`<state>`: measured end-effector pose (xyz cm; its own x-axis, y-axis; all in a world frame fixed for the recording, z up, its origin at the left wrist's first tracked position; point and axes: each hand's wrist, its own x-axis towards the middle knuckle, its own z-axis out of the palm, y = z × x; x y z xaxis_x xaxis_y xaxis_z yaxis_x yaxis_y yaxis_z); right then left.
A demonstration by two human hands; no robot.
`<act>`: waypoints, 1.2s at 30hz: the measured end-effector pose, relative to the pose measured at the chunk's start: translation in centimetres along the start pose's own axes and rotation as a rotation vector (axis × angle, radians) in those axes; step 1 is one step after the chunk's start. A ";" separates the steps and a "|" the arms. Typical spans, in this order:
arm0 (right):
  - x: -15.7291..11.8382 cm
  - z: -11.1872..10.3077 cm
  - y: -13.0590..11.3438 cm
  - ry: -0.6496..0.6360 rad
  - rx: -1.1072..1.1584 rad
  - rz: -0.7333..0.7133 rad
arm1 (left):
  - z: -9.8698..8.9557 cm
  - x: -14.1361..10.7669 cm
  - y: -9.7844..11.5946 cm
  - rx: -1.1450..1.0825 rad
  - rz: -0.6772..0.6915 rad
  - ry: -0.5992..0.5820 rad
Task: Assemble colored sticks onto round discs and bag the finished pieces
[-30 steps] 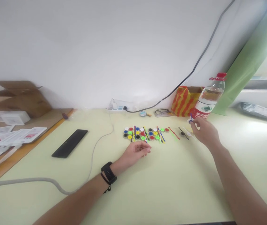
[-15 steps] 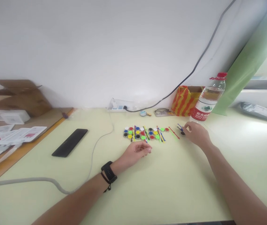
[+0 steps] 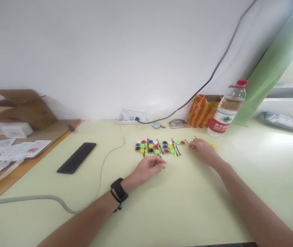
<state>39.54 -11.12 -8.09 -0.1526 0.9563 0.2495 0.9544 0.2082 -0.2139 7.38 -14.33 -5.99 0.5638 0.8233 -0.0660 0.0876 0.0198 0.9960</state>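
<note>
Rows of small round discs (image 3: 151, 150) in several colours lie on the pale table, with bundles of thin coloured sticks (image 3: 174, 147) between them. Just in front of the rows rests my left hand (image 3: 149, 168), fingers loosely curled and nothing seen in them. To the right of the rows, my right hand (image 3: 203, 150) has its fingertips pinched together beside a red and green stick; what they hold, if anything, is too small to make out. A little yellow (image 3: 212, 145) shows behind that hand.
A water bottle (image 3: 225, 113) and a striped bag (image 3: 200, 110) stand behind my right hand. A black phone-like slab (image 3: 77, 157), a white cable (image 3: 101, 171) and a cardboard box (image 3: 30, 106) are on the left. Near the wall sits a power strip (image 3: 129, 120).
My right hand has moved left, from the dark disc near the bottle to the sticks at the right end of the rows. My left hand has stayed where it was.
</note>
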 end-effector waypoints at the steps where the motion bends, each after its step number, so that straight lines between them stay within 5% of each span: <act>1: 0.0 -0.3 -0.1 0.013 0.022 0.003 | 0.0 0.0 0.0 0.001 0.000 -0.001; 10: -0.1 -2.9 2.2 0.480 0.197 0.097 | -0.1 0.0 0.0 0.008 0.002 -0.007; 16: -0.5 -3.9 2.7 0.620 0.588 0.220 | -0.1 0.1 0.0 0.026 0.016 -0.008; 22: -0.5 -4.4 2.2 0.655 0.590 0.247 | -0.1 0.1 -0.1 0.025 0.016 -0.008; 27: -0.5 -4.3 1.8 0.656 0.914 0.264 | -0.1 0.1 -0.2 0.025 0.029 -0.012; 36: -0.2 -2.9 -1.4 0.386 1.023 0.326 | -0.2 0.1 -0.2 0.035 0.038 -0.019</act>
<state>39.00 -12.16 -5.12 0.3219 0.9055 0.2764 0.2503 0.2002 -0.9472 7.27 -14.20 -6.18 0.5826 0.8122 -0.0298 0.0942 -0.0311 0.9951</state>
